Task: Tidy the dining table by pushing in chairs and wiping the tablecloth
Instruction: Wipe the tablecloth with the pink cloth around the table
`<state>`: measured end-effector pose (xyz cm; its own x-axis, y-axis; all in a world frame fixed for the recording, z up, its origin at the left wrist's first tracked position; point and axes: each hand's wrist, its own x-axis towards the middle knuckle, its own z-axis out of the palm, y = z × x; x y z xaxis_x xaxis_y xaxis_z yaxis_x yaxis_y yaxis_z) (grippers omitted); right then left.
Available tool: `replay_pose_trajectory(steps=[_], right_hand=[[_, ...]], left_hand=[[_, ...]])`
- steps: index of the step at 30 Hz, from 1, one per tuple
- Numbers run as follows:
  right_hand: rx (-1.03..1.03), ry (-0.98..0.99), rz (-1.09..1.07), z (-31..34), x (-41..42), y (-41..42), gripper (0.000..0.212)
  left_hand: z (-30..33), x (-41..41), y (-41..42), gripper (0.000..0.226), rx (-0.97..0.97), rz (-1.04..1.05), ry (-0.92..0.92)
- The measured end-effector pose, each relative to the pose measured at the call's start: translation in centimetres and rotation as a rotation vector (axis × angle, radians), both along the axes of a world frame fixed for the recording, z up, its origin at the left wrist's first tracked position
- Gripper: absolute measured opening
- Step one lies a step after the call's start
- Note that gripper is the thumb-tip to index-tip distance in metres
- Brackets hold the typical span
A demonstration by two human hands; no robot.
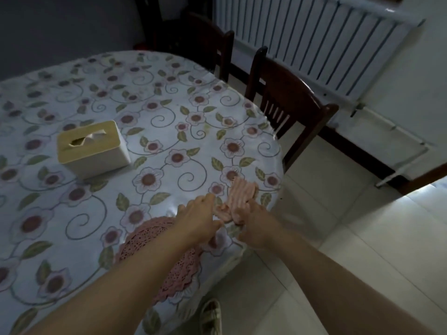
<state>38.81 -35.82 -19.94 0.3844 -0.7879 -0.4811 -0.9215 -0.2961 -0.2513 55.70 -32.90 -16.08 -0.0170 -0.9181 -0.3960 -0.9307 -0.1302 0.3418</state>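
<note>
Near the desk's right-hand edge: both hands meet over a pink ribbed cloth (240, 198) lying on the tablecloth (169, 105).
Cloth: soft, limp and light by the look of it (ridged like a microfibre rag), partly bunched, its far end flat on the desk and its near end gathered between the hands.
Right hand (251, 227): its grip is closed on the near corner of the cloth, fingers curled round a fold of it.
Left hand (202, 220): fingers bent down onto the cloth's left edge; whether this grip pinches the fabric or only presses it, I cannot tell.
Handling judgement: a limp rag will fold and drag rather than slide flat, so it likely wipes best spread under a flat palm, taken from the middle rather than by one corner.
Tablecloth: glossy, floral, probably slick plastic (it reflects the light), so it may shift or ruck at the overhang if pushed hard toward the edge.
Pink doily mat (159, 257): lies under the left forearm, near the cloth, and could catch during a wipe.
Tissue box (93, 148): stands well apart, toward the desk's middle.
Chairs: the nearer chair (290, 105) stands at the desk's edge, the farther chair (208, 42) beyond it.
</note>
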Motion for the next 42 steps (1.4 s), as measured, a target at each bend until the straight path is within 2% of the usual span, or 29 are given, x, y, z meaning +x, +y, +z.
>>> replay_pose_trajectory(steps=[3,5,7,9,11,15,17,20,22,25,30,35,38,42], right_hand=[[0.062,-0.041,-0.029,-2.0,0.1,-1.6,0.086],[0.139,-0.008,0.009,-3.0,0.0,-2.5,0.085],[0.158,-0.008,0.045,-3.4,0.3,-3.7,0.071],[0.067,-0.062,0.034,-2.9,0.7,-5.3,0.052],[-0.054,-0.186,-0.008,-1.4,1.2,-7.1,0.04],[-0.171,-0.375,-0.145,2.8,2.5,-10.4,0.008],[-0.144,-0.486,-0.131,4.8,3.1,-12.0,0.017],[0.003,-0.666,-0.067,7.6,3.7,-13.8,0.011],[0.062,-0.712,-0.058,8.6,4.0,-14.8,0.022],[0.054,-0.697,-0.04,9.0,4.3,-16.1,0.02],[-0.063,-0.534,-0.004,7.8,4.8,-19.4,0.004],[-0.076,-0.365,-0.052,5.8,6.4,-22.8,0.04],[-0.103,-0.285,-0.113,5.3,7.0,-24.9,0.039],[-0.185,-0.385,-0.315,4.8,9.2,-28.8,0.027]], left_hand=[[-1.4,0.2,-1.9,0.067,0.012,0.017,-0.018],[-2.1,0.3,-2.8,0.07,0.027,0.032,-0.016],[-2.5,0.4,-3.5,0.069,0.04,0.045,-0.026],[-2.6,0.6,-4.4,0.063,0.035,0.065,-0.045],[-2.3,0.6,-5.2,0.059,0.028,0.093,-0.049],[-1.0,0.4,-6.8,0.067,0.027,0.123,-0.038],[0.3,0.0,-7.9,0.067,-0.022,0.181,0.001],[2.5,-0.9,-9.5,0.042,-0.16,0.304,0.073],[3.8,-1.2,-10.3,0.021,-0.18,0.408,0.117],[5.0,-1.0,-10.9,0.01,-0.198,0.52,0.24],[4.6,0.6,-12.1,0.024,-0.175,0.722,0.661],[2.3,3.4,-16.0,0.02,-0.106,0.824,0.823],[1.3,4.5,-18.0,0.019,-0.052,0.81,0.85],[-0.4,6.3,-22.4,0.016,-0.132,0.852,0.796]])
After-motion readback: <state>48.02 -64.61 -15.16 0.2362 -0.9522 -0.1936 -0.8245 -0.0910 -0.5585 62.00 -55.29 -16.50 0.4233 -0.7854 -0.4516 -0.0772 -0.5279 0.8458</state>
